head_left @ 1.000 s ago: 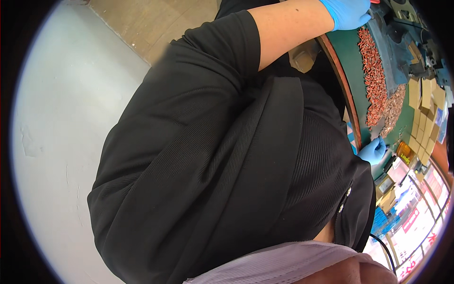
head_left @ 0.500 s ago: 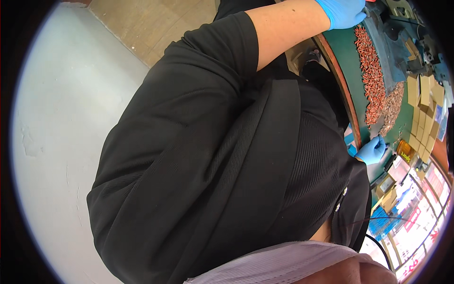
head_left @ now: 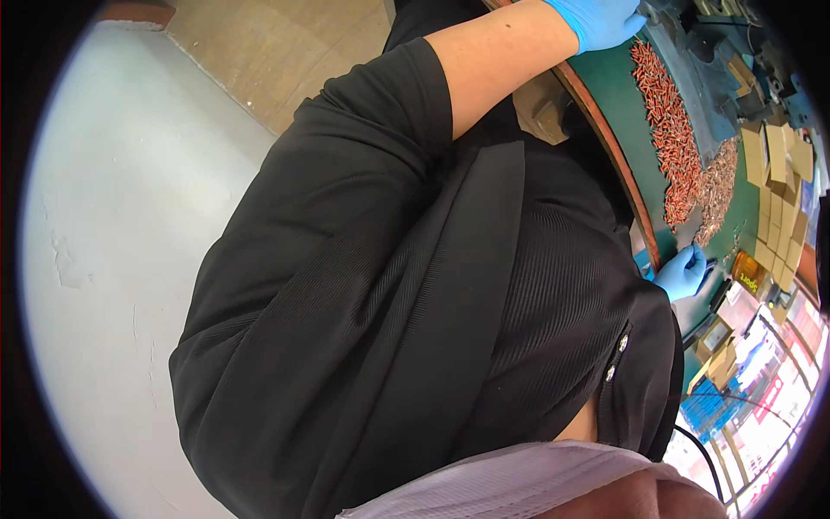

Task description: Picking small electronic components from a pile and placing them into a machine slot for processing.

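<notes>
At the top edge, my left hand in a blue glove is bent over the green worktable, its fingers curled together; their tips are cut off by the picture's edge. A long heap of small red-and-metal pieces runs from near it toward my other hand. My right hand, also in a blue glove, rests by the lower end of a heap of small copper-coloured pieces. Its fingertips are pressed together, and anything between them is too small to make out.
A grey-blue plate lies beside the heaps, with dark machine parts beyond. Cardboard boxes and an orange-yellow package stand past my right hand. A brown edge borders the table. My black-shirted torso fills the middle.
The whole view has shifted slightly, so my left hand and forearm appear a little further left. The red spot by the left fingers is out of sight. My right hand stays by the heap.
</notes>
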`<state>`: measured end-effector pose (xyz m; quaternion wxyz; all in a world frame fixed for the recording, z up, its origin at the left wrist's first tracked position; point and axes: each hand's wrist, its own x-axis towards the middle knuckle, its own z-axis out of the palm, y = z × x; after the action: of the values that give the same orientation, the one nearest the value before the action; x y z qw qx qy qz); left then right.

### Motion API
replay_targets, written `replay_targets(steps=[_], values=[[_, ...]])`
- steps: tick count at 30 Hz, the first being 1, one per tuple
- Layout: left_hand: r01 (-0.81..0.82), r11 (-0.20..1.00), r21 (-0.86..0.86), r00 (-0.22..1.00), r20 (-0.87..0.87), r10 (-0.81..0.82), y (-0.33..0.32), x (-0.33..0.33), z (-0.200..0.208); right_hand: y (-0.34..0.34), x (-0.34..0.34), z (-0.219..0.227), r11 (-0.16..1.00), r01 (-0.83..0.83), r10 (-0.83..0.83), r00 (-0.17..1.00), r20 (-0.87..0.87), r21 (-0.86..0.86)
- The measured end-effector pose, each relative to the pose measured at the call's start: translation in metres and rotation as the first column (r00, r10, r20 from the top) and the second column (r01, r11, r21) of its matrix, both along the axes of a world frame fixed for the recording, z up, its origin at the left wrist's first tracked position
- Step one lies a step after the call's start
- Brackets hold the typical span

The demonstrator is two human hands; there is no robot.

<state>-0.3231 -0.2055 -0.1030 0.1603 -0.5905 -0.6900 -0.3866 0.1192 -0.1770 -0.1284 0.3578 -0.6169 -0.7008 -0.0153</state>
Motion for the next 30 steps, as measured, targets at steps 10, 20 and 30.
replay_targets(steps=[10,20,30], values=[[0.009,1.0,-0.008,1.0,-0.004,-0.009,0.003,-0.001,0.002,0.005,0.005,-0.004,0.998,-0.041,0.041,0.999,0.001,0.049],[0.024,0.998,0.054,0.999,-0.041,-0.022,0.021,0.004,0.011,0.014,-0.003,0.013,0.999,0.003,-0.004,1.0,0.013,0.046],[0.028,0.996,0.08,0.998,-0.061,-0.024,0.04,0.012,0.027,0.038,0.006,0.027,0.997,-0.03,0.028,0.999,0.021,0.074]])
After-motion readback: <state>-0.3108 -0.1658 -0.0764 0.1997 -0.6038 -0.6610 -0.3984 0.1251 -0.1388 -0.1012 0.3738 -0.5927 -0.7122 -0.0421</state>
